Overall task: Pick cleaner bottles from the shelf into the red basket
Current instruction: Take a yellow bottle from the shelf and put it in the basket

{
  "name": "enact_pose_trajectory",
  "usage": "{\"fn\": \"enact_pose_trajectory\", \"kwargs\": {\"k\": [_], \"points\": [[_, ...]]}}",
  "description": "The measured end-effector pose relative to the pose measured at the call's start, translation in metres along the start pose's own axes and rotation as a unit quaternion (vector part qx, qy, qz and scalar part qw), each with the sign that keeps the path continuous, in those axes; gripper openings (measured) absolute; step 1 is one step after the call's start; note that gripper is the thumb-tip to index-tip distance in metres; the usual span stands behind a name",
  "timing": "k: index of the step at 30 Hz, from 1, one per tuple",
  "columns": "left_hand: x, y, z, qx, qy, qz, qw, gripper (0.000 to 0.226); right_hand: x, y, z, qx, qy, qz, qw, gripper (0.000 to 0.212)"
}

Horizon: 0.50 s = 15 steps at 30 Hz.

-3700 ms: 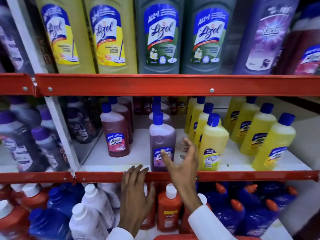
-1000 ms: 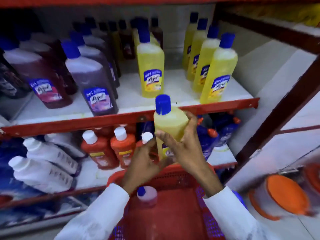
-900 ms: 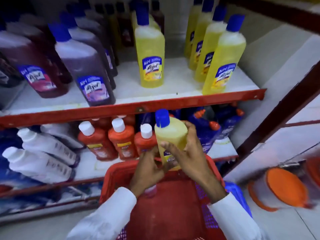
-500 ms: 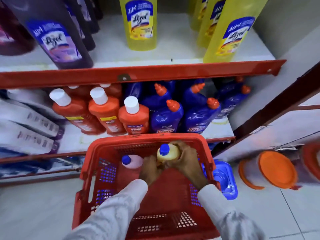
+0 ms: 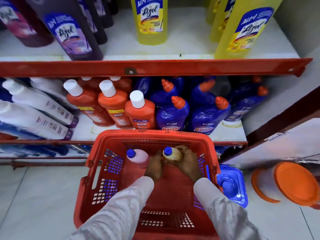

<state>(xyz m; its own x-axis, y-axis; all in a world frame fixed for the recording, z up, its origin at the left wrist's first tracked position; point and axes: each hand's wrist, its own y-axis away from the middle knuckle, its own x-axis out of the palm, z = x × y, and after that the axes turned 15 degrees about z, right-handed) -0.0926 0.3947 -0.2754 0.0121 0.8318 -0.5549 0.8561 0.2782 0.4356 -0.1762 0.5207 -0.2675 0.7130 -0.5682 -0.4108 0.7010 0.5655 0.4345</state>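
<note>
The red basket (image 5: 152,134) stands on the floor below the shelves. Both my hands reach deep into it. My right hand (image 5: 187,161) and my left hand (image 5: 155,166) are wrapped around a yellow cleaner bottle (image 5: 173,154) with a blue cap, held upright near the basket's far wall. A pink bottle (image 5: 138,159) with a blue cap stands upright in the basket just left of my left hand. Above, the white shelf (image 5: 187,40) holds yellow Lizol bottles (image 5: 149,19) and purple ones (image 5: 74,33).
The lower shelf carries orange Bactin bottles (image 5: 140,111), blue Bactin bottles (image 5: 173,115) and white bottles (image 5: 34,108) lying on their sides. A blue lid (image 5: 230,186) lies right of the basket, and an orange-lidded tub (image 5: 292,184) lies further right. Red shelf rails (image 5: 155,68) jut forward.
The yellow bottle came off the shelf and went down into the basket with both hands. Over the last half second the hands and bottle hardly moved.
</note>
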Motion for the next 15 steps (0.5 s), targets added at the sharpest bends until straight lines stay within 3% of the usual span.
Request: {"fn": "enact_pose_trajectory", "kwargs": {"k": [5,8,10,15], "points": [[-0.056,0.030,-0.048,0.102,-0.201,0.006,0.974,0.041,-0.041,0.021,0.050,-0.059,0.005,-0.037,0.998,0.038],[-0.091,0.045,-0.095,0.201,-0.274,-0.110,0.934,0.029,-0.081,0.047,0.101,-0.150,0.005,-0.144,0.978,0.026],[-0.114,0.048,-0.131,0.282,-0.276,-0.198,0.897,0.028,-0.106,0.063,0.135,-0.204,-0.025,-0.222,0.953,0.020],[-0.147,0.043,-0.208,0.327,-0.306,-0.299,0.843,0.050,-0.153,0.075,0.196,-0.305,-0.035,-0.423,0.853,0.023]]}}
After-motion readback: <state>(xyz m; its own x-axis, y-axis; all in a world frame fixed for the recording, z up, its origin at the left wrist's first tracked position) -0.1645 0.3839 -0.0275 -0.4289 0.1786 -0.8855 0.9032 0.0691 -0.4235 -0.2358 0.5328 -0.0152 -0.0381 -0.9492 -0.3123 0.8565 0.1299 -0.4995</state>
